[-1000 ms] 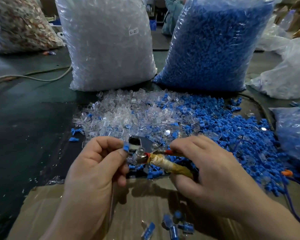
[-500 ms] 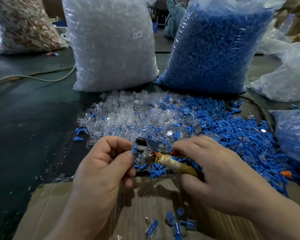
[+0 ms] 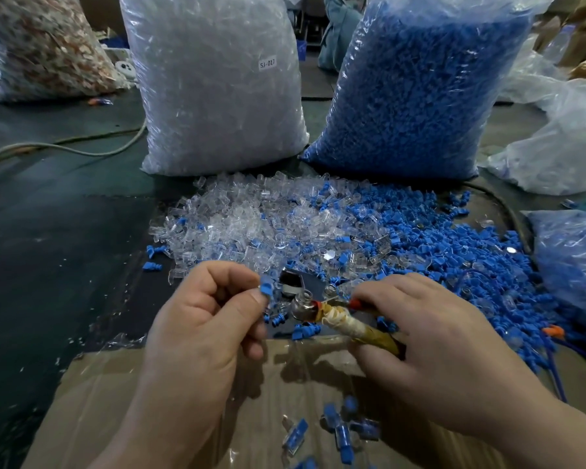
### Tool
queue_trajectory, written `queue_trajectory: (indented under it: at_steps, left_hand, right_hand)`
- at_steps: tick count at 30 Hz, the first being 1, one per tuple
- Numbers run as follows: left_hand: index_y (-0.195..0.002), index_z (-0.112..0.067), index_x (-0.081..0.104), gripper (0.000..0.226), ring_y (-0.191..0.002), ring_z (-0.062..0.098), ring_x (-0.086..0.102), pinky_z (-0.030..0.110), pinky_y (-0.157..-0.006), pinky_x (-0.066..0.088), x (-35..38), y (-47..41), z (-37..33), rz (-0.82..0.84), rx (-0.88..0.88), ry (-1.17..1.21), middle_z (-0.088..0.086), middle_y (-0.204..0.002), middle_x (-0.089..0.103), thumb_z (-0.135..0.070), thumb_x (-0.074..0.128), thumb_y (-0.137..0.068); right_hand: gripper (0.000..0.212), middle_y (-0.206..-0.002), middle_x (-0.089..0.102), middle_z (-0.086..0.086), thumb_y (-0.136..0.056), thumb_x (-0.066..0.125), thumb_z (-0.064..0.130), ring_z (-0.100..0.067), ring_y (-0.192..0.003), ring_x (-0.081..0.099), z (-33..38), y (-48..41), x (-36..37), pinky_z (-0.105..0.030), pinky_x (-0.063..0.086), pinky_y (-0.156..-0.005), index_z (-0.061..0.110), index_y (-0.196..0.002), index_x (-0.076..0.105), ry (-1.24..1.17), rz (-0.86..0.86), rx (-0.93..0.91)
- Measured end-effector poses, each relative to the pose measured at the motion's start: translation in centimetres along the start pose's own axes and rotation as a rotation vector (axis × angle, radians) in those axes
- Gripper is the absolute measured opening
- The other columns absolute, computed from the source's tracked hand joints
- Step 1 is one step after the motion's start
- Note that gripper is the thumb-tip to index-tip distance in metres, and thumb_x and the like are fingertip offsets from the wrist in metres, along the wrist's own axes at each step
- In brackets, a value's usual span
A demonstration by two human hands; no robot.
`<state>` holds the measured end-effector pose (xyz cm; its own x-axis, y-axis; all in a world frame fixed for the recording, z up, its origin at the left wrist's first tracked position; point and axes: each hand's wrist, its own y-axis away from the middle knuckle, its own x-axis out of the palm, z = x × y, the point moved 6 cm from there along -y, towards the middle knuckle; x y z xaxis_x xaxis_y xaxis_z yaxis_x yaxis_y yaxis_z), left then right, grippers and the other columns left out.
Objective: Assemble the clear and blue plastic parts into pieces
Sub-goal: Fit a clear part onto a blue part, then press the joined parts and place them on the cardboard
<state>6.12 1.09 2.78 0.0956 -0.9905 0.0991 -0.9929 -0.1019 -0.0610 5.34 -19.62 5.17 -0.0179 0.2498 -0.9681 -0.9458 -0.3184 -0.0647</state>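
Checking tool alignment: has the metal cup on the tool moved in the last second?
Yes, slightly: the metal cup has drifted right, away from the stray blue part lying on the dark mat.

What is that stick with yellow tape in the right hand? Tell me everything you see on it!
It is a small hand tool. Its handle is wrapped in worn whitish-yellow tape, and a shiny round metal cup sits at its tip, pointing left. A clear part seems to stand in the cup. The right hand grips the handle.
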Motion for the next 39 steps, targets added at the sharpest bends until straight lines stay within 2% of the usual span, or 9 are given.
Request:
queue_trajectory:
  at_steps: [3,6,11,18,22,29,33,37,39]
  left_hand:
    - [-0.073,-0.025,0.069,0.035,-0.047,0.014,0.053,0.022,-0.040,0.044,-0.1,-0.1,0.5,-0.034,-0.105,-0.027,0.006,-0.056,0.058,0.005,0.061,-0.088]
    - [-0.070,-0.028,0.068,0.036,-0.041,0.013,0.053,0.020,-0.038,0.042,2.0,1.0,1.5,0.110,-0.261,-0.173,0.009,-0.050,0.060,0.003,0.061,-0.088]
    - [-0.070,-0.024,0.066,0.029,-0.034,0.010,0.053,0.014,-0.035,0.040,3.0,1.8,1.4,0.123,-0.263,-0.300,0.011,-0.050,0.064,-0.001,0.065,-0.088]
    - [-0.083,-0.036,0.066,0.011,-0.047,0.019,0.065,0.029,-0.048,0.053,3.3,1.9,2.0,0.125,-0.126,-0.360,0.007,-0.058,0.068,-0.025,0.066,-0.084]
    - [-0.083,-0.038,0.067,0.006,-0.047,0.011,0.065,0.017,-0.045,0.049,3.6,2.2,1.0,0.154,-0.039,-0.358,0.002,-0.059,0.070,-0.037,0.066,-0.077]
    - [-0.075,-0.028,0.065,0.044,-0.041,0.012,0.057,0.017,-0.042,0.044,3.4,2.1,0.4,0.275,-0.112,-0.328,0.006,-0.050,0.063,-0.067,0.047,-0.070]
    - [-0.073,-0.028,0.063,0.042,-0.042,0.006,0.049,0.017,-0.041,0.039,3.9,2.2,0.1,0.340,-0.072,-0.252,-0.002,-0.047,0.054,-0.069,0.061,-0.083]
    - [-0.092,-0.040,0.061,0.017,-0.059,-0.001,0.059,0.007,-0.052,0.042,4.4,2.7,-1.7,0.403,0.352,-0.591,-0.016,-0.075,0.064,-0.053,0.059,-0.080]
    - [-0.097,-0.040,0.060,0.016,-0.068,0.002,0.063,0.009,-0.056,0.046,4.5,2.8,-1.9,0.458,0.400,-0.654,-0.018,-0.085,0.064,-0.050,0.058,-0.084]
  right_hand:
    - [0.066,-0.101,0.054,0.022,-0.073,0.028,0.075,-0.007,-0.096,0.045,-1.3,-0.1,0.3,-0.025,0.040,-0.081,0.039,-0.122,0.052,0.080,-0.049,0.079]
    - [0.065,-0.104,0.056,0.014,-0.072,0.031,0.073,-0.013,-0.099,0.043,-2.3,-0.7,0.6,-0.034,0.041,-0.087,0.037,-0.122,0.052,0.203,-0.053,0.160]
    - [0.070,-0.118,0.055,0.008,-0.075,0.030,0.078,-0.018,-0.110,0.041,-3.2,-1.3,0.4,-0.040,0.036,-0.096,0.036,-0.126,0.051,0.244,-0.061,0.221]
    - [0.028,-0.091,0.064,0.009,-0.093,0.043,0.050,-0.012,-0.086,0.058,2.8,0.0,-0.3,-0.034,0.047,-0.079,0.029,-0.096,0.060,0.028,-0.277,-0.181]
    - [0.025,-0.084,0.062,0.009,-0.095,0.044,0.039,-0.013,-0.077,0.057,3.1,0.3,0.3,-0.032,0.046,-0.070,0.024,-0.094,0.064,0.006,-0.241,-0.222]
    - [0.030,-0.081,0.057,0.001,-0.100,0.042,0.029,-0.019,-0.076,0.052,3.9,0.8,0.1,-0.029,0.043,-0.071,0.012,-0.085,0.062,-0.164,-0.312,-0.289]
    - [0.028,-0.069,0.051,0.008,-0.094,0.041,0.039,-0.010,-0.067,0.047,3.5,0.9,0.5,-0.019,0.030,-0.066,0.022,-0.074,0.051,-0.352,-0.208,-0.089]
    - [0.021,-0.053,0.046,0.007,-0.071,0.046,0.034,-0.010,-0.051,0.042,2.5,1.2,2.5,-0.030,0.033,-0.049,0.019,-0.057,0.052,-1.153,0.237,0.300]
    - [0.021,-0.052,0.044,0.006,-0.069,0.045,0.034,-0.010,-0.048,0.040,2.2,1.5,2.3,-0.028,0.032,-0.047,0.020,-0.055,0.053,-1.082,0.316,0.308]
